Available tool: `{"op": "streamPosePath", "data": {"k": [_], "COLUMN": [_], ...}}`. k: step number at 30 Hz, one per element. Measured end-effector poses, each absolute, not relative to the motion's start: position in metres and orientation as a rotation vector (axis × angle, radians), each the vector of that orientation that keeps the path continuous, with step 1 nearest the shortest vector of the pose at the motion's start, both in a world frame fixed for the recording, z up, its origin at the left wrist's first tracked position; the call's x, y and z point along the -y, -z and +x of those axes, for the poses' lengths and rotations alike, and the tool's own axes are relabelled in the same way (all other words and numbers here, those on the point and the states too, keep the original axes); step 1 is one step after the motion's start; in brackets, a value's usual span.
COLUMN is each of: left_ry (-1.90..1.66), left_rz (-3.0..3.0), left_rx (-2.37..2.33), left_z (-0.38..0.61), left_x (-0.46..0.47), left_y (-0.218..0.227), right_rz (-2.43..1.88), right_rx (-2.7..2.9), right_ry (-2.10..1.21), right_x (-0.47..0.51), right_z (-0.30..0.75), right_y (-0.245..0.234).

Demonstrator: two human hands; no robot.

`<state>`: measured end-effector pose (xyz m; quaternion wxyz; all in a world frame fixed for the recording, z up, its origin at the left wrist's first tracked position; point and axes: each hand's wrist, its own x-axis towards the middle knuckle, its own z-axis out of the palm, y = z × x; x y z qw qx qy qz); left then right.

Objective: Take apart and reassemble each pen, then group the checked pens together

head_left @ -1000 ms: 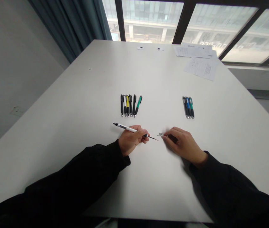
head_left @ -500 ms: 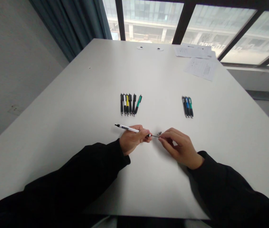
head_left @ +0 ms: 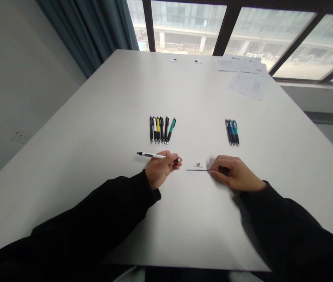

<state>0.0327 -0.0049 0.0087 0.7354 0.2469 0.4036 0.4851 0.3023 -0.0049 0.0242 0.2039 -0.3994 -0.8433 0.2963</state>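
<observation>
My left hand [head_left: 161, 169] is closed around a white pen barrel [head_left: 151, 155] with black ends, tilted slightly with its clicker end to the left. Between the thumb and fingers of my right hand [head_left: 233, 172] is one end of a thin dark ink refill [head_left: 197, 170]. The refill points left, apart from the barrel. Just beyond it on the table lies a small silver pen tip [head_left: 198, 165], with what may be a spring beside it, too small to tell.
A row of several pens [head_left: 158, 130], black, white, yellow and green, lies ahead of my left hand. Three more pens [head_left: 232, 132] lie farther right. Paper sheets [head_left: 247, 84] and two small white eye-shaped pieces [head_left: 197, 62] are at the white table's [head_left: 96, 129] far edge.
My right hand has moved right, and the refill is now fully out of the barrel. My left hand has shifted slightly left and away from me with the barrel.
</observation>
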Motion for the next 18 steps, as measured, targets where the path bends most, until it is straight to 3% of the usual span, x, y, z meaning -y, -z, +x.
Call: {"op": "streamPosePath", "data": {"k": [18], "left_ry": [-1.060], "left_rz": [0.553], "left_rx": [-0.880], "left_z": [0.0328], "left_x": [0.0059], "left_y": [-0.0119], "right_rz": [-1.176], "right_rx": [2.426], "right_ry": [-0.732], "right_x": [0.0047], "right_z": [0.2992], "right_y": [-0.0260]}}
